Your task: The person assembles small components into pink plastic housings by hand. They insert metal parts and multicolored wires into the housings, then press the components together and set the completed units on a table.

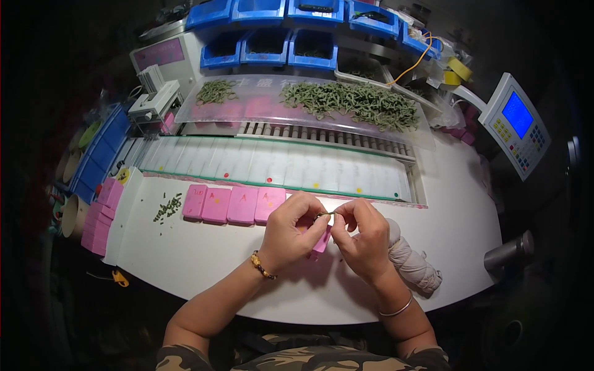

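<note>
Over the front middle of the white table, my left hand [292,227] and my right hand [364,238] meet fingertip to fingertip. Pinched between them is a thin, dark green stem-like strand [330,214], one end in each hand; the fingers hide most of it. Directly under the hands lies a pink block [320,245], partly covered by them. A row of pink blocks [241,205] with handwritten marks stretches to the left of my left hand. Close by my right hand rests a bunched pale grey cloth [413,267].
Small green bits [167,208] are scattered on the left of the table [204,266]. Behind the pink row runs a long, white-segmented strip [278,164]. Curled green strands [352,104] heap on a clear sheet beyond. Blue bins [266,46] stand at the back, a control panel [515,123] at right.
</note>
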A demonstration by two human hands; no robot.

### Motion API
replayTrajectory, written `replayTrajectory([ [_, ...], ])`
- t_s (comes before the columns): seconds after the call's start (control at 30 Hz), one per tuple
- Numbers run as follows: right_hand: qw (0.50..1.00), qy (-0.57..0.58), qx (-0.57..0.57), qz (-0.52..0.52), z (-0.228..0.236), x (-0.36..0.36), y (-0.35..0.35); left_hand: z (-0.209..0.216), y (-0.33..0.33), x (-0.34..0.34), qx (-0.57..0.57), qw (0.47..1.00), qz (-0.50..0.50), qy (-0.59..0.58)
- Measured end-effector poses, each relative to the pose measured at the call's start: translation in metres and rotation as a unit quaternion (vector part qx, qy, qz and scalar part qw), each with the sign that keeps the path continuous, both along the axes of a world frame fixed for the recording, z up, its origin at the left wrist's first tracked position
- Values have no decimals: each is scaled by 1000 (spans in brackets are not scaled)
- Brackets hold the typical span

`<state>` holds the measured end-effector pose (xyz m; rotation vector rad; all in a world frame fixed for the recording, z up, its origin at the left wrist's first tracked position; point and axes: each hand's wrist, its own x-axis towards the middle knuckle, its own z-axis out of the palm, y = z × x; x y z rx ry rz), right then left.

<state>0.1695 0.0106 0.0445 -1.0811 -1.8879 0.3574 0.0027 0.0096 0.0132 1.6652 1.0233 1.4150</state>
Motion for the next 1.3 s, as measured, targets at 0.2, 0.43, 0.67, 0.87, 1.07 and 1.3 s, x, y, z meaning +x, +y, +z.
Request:
replayTrajectory([
  [0.2,917,231,-317,80,0,14,5,10,1,0,217,967,59,118],
  [0.43,973,144,-149,97,4,14,9,10,2,-3,285,940,92,163],
  [0.67,938,238,-214,134,-10,14,11,10,5,-3,285,937,111,170],
  [0.87,966,190,-163,64,-4,17,13,10,2,-4,126,981,79,125],
  [1.07,982,144,-115,28,-2,15,12,8,2,-6,-58,998,-3,12],
  [1.3,976,149,-156,36,-5,15,12,9,3,-6,-113,992,-31,-46],
])
